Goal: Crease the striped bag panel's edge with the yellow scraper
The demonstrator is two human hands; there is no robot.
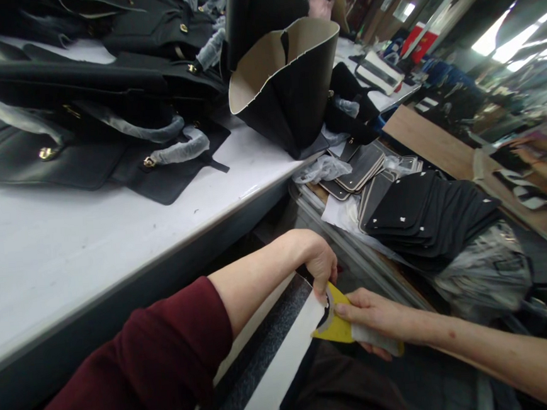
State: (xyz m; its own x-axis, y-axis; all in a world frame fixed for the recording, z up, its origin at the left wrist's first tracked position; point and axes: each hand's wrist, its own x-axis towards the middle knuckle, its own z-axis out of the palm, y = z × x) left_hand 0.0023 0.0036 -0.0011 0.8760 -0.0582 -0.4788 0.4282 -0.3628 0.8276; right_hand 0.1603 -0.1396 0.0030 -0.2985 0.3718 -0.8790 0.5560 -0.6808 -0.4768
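A yellow flat piece with a curved grey edge [342, 327] is held low in front of the person, below the white-topped surface [44, 248] and against the end of a long panel banded in white and speckled dark grey [278, 372]. From where I stand, in the one head view, the right hand [377, 315] has its fingers closed around it, thumb on top and the others underneath, probably so the curved edge stays steady at the panel. The left hand [320, 263] reaches over from the other side, fingers bent downward and nearly together at that same end; whether they pinch it or only press, I can't tell. The panel slants across the lap, perhaps to bring its end within easy reach of both hands.

On the surface, black handbags with gold-coloured fittings [75, 154] lie on their sides, their handles wrapped in clear plastic [186, 147], likely against scratches. A black bag body with beige lining [303, 101] stands beside them, mouth up. Off to the right, flat black panels [403, 204] sit piled, overlapping, presumably to save room.
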